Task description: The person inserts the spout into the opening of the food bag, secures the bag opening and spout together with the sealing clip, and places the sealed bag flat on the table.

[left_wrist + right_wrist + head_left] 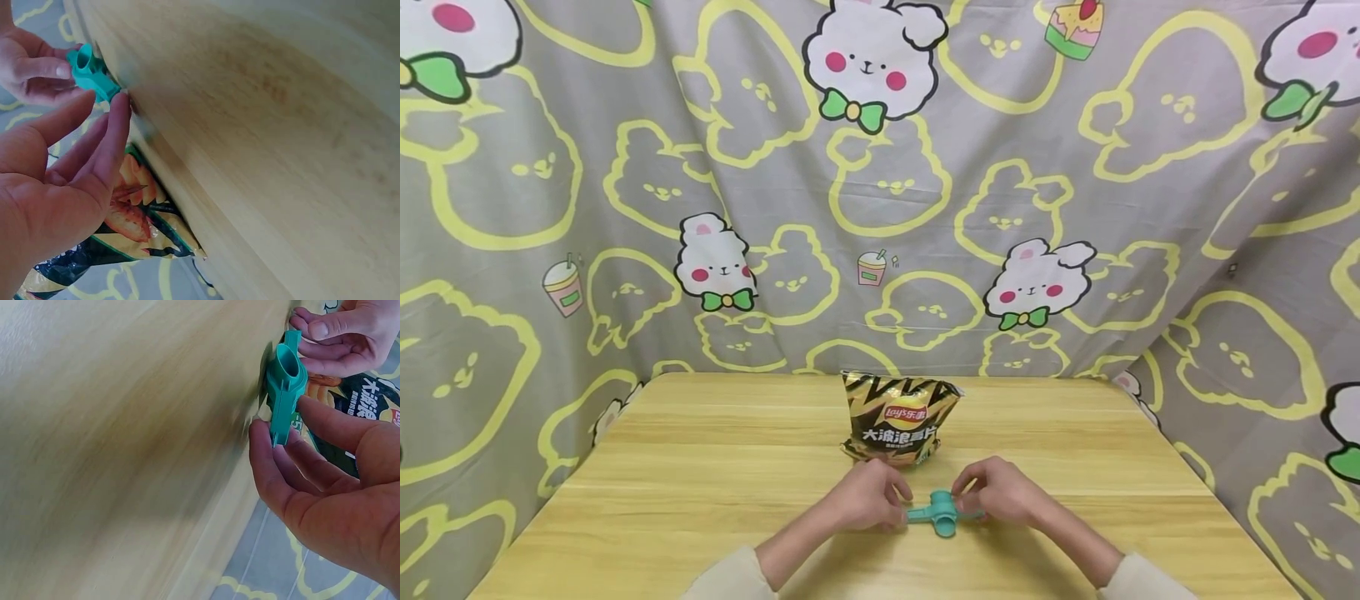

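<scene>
A teal bag clip with a round pour spout [942, 510] lies low over the wooden table between the two hands. My left hand [872, 496] has its fingertips and thumb at the clip's left end, close around the tip. At the opposite end, my right hand [1000, 492] holds the clip; the right wrist view shows its thumb along one side of the clip [284, 403] and a finger on the other. Behind the hands a black and gold Lay's chip bag [898, 417] stands upright. Part of the clip's right arm is hidden by the right fingers.
The light wooden table [715, 450] spreads out around the hands, with its far edge just behind the chip bag. A grey curtain with cartoon rabbits [917, 242] hangs behind the table and along both sides.
</scene>
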Demonstrator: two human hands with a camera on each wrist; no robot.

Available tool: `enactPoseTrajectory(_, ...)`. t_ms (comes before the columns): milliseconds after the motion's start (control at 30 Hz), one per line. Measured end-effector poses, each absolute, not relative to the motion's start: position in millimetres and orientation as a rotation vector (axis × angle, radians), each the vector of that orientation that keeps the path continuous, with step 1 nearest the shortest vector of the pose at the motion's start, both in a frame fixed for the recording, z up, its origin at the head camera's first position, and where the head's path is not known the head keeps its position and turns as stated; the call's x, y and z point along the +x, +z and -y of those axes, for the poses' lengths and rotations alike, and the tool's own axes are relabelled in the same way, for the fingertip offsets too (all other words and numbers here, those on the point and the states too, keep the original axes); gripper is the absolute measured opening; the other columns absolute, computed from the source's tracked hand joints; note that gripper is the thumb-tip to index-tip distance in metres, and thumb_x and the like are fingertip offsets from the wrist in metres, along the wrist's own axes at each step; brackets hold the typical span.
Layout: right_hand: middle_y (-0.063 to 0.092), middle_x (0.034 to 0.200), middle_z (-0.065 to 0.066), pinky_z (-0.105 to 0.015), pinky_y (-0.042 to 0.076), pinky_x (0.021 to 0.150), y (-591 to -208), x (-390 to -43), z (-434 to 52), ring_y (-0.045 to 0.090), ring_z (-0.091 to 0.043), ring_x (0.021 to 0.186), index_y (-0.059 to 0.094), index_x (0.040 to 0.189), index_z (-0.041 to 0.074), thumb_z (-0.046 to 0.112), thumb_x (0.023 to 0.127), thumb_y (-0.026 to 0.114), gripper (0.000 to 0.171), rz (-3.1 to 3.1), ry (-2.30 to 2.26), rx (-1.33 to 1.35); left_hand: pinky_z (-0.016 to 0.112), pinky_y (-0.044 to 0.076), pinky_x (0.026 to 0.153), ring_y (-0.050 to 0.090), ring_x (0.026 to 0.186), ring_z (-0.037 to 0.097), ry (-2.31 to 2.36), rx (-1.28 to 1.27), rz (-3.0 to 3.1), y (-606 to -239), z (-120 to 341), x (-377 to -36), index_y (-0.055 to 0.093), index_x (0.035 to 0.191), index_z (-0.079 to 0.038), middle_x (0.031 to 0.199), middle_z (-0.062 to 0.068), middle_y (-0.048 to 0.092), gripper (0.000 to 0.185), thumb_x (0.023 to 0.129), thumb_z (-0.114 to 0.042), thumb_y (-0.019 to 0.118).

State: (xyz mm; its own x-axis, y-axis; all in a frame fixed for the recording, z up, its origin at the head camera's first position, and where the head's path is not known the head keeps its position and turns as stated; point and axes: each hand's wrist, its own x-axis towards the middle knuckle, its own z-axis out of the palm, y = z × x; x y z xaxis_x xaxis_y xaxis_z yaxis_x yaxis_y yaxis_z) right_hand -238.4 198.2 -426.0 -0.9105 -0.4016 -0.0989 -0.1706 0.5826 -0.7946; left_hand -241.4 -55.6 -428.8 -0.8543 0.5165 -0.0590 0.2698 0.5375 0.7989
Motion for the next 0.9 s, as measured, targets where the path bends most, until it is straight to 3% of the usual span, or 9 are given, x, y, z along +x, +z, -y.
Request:
enactPoseTrajectory(167, 0.070, 0.078, -0.004, -0.034, 0.055, 0.060, -426.2, -237.9, -197.8, 0.064, -0.018, 0.069, 0.074, 0.093, 0.000, 0.000, 0.080, 0.076, 0.013, -2.551, -1.235, -0.503, 0.024, 0.057, 0.058, 0.071, 0.060, 0.018, 1.216, 0.655, -2.486, -426.7, 53.6, -240.4, 0.075, 0.100, 0.004, 0.074, 0.010, 0.074, 0.026, 0.074, 0.004, 0.080)
enactPoseTrajectory(467, 0.069, 0.074, -0.005, -0.031, 0.053, 0.060, -425.5, -236.3, -196.0, 0.061, -0.017, 0.066, 0.073, 0.085, -0.001, -0.001, 0.077, 0.077, 0.009, -2.553, -1.246, -0.509, 0.023, 0.056, 0.061, 0.071, 0.060, 0.017, 1.184, 0.647, -2.507, -426.1, 52.3, -242.3, 0.076, 0.096, 0.002, 0.076, 0.007, 0.075, 0.022, 0.074, 0.004, 0.080)
enactPoseTrajectory(900, 0.070, 0.075, -0.012, -0.027, 0.050, 0.063, -422.1, -238.1, -191.7, 0.061, -0.017, 0.071, 0.073, 0.086, 0.000, -0.010, 0.074, 0.071, 0.016, -2.532, -1.296, -0.500, 0.032, 0.060, 0.058, 0.070, 0.063, 0.022, 1.220, 0.602, -2.427, -422.5, 53.5, -244.0, 0.075, 0.092, 0.002, 0.078, 0.008, 0.074, 0.013, 0.080, 0.002, 0.079)
